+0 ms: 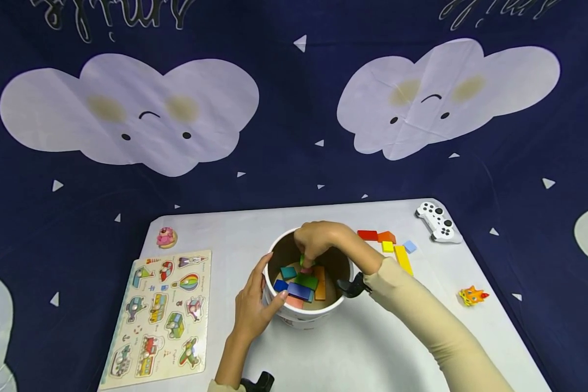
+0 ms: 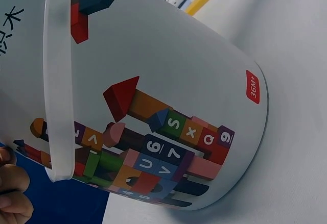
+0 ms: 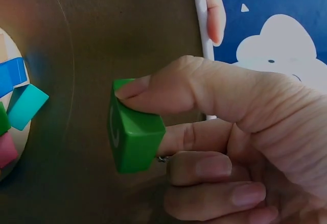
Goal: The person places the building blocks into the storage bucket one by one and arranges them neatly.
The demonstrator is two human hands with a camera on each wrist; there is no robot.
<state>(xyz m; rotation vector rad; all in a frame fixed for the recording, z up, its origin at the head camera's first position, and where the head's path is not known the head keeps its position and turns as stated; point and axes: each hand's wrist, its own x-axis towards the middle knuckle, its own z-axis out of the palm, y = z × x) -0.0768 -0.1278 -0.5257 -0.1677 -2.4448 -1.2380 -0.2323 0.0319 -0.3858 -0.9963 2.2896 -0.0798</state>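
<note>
A white bucket (image 1: 301,321) stands on the table, its outside printed with pictures of building blocks. My left hand (image 1: 252,310) holds it at the left side of the rim, the thumb at the near edge. Inside the bucket, above the bottom, my right hand (image 1: 318,239) pinches a green block (image 3: 135,142) between thumb and fingers. Below it lie loose blocks, among them an orange block (image 1: 319,283), a blue block (image 1: 299,291) and a teal block (image 3: 26,106). Part of the bucket's interior is hidden by the right hand and forearm.
Right of the bucket lie a red block (image 1: 367,235), a long yellow block (image 1: 403,260) and several others. A white game controller (image 1: 438,222) and an orange toy (image 1: 472,295) are farther right. On the left are a picture puzzle board (image 1: 159,316) and a pink toy (image 1: 166,237).
</note>
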